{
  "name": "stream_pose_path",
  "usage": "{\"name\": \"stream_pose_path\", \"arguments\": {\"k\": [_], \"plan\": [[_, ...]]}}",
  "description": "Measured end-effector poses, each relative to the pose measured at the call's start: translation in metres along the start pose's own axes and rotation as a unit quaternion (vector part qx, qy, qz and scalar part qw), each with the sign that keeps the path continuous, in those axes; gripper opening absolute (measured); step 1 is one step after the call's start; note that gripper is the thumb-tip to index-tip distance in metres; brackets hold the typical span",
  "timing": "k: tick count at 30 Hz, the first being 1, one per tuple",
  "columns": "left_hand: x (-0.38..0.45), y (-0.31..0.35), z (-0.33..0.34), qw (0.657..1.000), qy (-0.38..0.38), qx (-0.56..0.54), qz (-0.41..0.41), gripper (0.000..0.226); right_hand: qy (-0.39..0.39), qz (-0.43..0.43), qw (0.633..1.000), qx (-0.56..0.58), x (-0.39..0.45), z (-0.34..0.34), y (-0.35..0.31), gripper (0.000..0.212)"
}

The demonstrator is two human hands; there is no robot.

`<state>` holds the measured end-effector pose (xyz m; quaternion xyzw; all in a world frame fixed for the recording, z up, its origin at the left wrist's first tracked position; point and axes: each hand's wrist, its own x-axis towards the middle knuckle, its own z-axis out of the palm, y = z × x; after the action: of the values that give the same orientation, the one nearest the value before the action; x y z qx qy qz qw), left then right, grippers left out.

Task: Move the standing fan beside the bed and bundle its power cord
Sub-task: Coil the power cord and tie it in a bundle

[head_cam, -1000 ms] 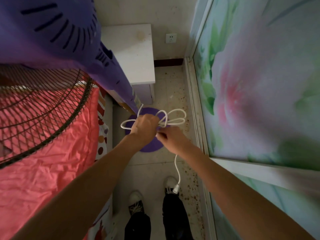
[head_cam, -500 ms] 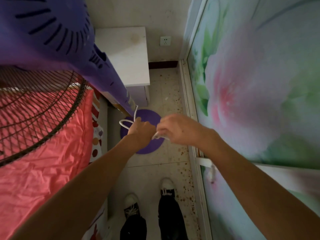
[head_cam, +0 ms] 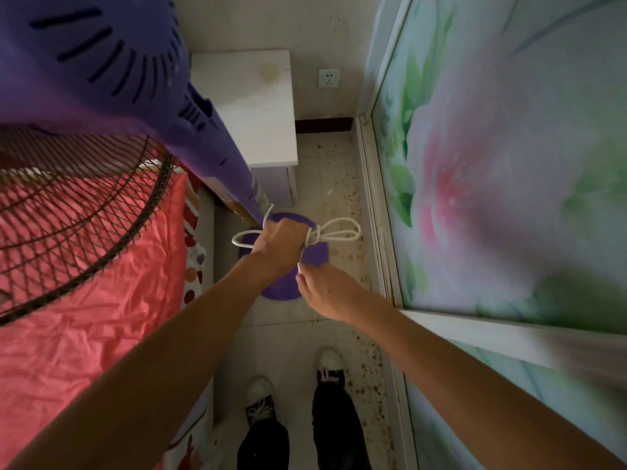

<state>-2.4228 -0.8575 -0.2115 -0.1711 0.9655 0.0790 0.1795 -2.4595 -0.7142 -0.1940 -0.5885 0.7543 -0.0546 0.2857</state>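
The purple standing fan fills the upper left, its wire grille over the bed and its round purple base on the floor below my hands. My left hand is shut on the looped white power cord, with loops sticking out on both sides of the fist. My right hand sits just below and pinches the cord's free end, which runs up to the bundle. The plug is hidden.
A bed with a pink sheet lies on the left. A white nightstand stands at the far wall, beside a wall socket. A flower-printed sliding door lines the right. My feet stand on the narrow tiled floor.
My right hand came over the bundle to the left hand, then dropped below it, drawing the free end around the loops. The dangling plug end is no longer in sight.
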Motion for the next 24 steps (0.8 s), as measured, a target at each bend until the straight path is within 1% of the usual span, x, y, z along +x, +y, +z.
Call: {"name": "stream_pose_path", "arguments": {"k": [3, 4, 5, 7, 8, 9, 10, 11, 13, 14, 15, 16, 17, 18, 19, 21, 22, 23, 24], "plan": [[-0.006, 0.002, 0.009, 0.994, -0.056, 0.094, -0.004, 0.017, -0.052, -0.059, 0.997, -0.019, -0.009, -0.033, 0.001, 0.021], [-0.008, 0.004, 0.012, 0.99, -0.075, 0.115, 0.017, 0.021, -0.05, -0.081, 0.995, -0.016, -0.009, -0.048, 0.006, 0.018], [-0.01, 0.005, 0.015, 0.986, -0.086, 0.135, 0.052, 0.021, -0.033, -0.091, 0.995, 0.0, -0.006, -0.065, 0.013, 0.016], [-0.012, 0.003, 0.017, 0.978, -0.091, 0.15, 0.114, 0.018, 0.041, -0.091, 0.993, 0.059, 0.003, -0.09, 0.034, 0.014], [-0.012, 0.0, 0.015, 0.98, -0.085, 0.13, 0.126, 0.017, 0.082, -0.077, 0.989, 0.099, 0.006, -0.095, 0.043, 0.014], [-0.012, -0.004, 0.012, 0.985, -0.07, 0.087, 0.129, 0.016, 0.112, -0.051, 0.983, 0.139, 0.008, -0.094, 0.052, 0.014], [-0.011, -0.007, 0.01, 0.99, -0.045, 0.035, 0.126, 0.015, 0.126, -0.015, 0.977, 0.174, 0.009, -0.088, 0.061, 0.016], [-0.011, -0.01, 0.006, 0.992, -0.021, -0.013, 0.122, 0.014, 0.123, 0.025, 0.972, 0.197, 0.01, -0.079, 0.068, 0.018], [-0.01, -0.014, -0.003, 0.987, 0.029, -0.119, 0.104, 0.011, 0.089, 0.085, 0.967, 0.224, 0.01, -0.052, 0.067, 0.018], [-0.008, -0.017, -0.007, 0.981, 0.06, -0.158, 0.089, 0.011, 0.08, 0.085, 0.966, 0.23, 0.009, -0.04, 0.06, 0.018], [-0.006, -0.018, -0.011, 0.979, 0.082, -0.174, 0.074, 0.011, 0.074, 0.067, 0.969, 0.226, 0.008, -0.03, 0.049, 0.021], [-0.003, -0.018, -0.015, 0.981, 0.087, -0.164, 0.054, 0.011, 0.061, 0.043, 0.977, 0.201, 0.007, -0.024, 0.035, 0.025], [0.0, -0.018, -0.018, 0.988, 0.075, -0.133, 0.026, 0.01, 0.041, 0.016, 0.984, 0.171, 0.006, -0.022, 0.019, 0.026], [0.0, -0.017, -0.018, 0.996, 0.042, -0.084, 0.004, 0.011, 0.018, -0.018, 0.99, 0.141, 0.001, -0.021, 0.008, 0.025], [-0.001, -0.015, -0.017, 1.0, 0.004, -0.029, 0.001, 0.012, 0.0, -0.056, 0.993, 0.106, -0.002, -0.024, 0.002, 0.023], [-0.005, -0.009, -0.011, 0.992, -0.077, 0.09, 0.034, 0.019, -0.014, -0.116, 0.993, -0.003, -0.005, -0.044, 0.006, 0.022], [-0.009, -0.007, -0.007, 0.984, -0.108, 0.132, 0.057, 0.021, 0.008, -0.125, 0.992, -0.023, -0.002, -0.058, 0.013, 0.02], [-0.011, -0.005, -0.004, 0.977, -0.12, 0.153, 0.084, 0.021, 0.044, -0.127, 0.991, -0.017, 0.002, -0.071, 0.021, 0.017], [-0.012, -0.004, -0.001, 0.975, -0.113, 0.158, 0.11, 0.02, 0.08, -0.124, 0.989, 0.003, 0.005, -0.08, 0.029, 0.015]]}}
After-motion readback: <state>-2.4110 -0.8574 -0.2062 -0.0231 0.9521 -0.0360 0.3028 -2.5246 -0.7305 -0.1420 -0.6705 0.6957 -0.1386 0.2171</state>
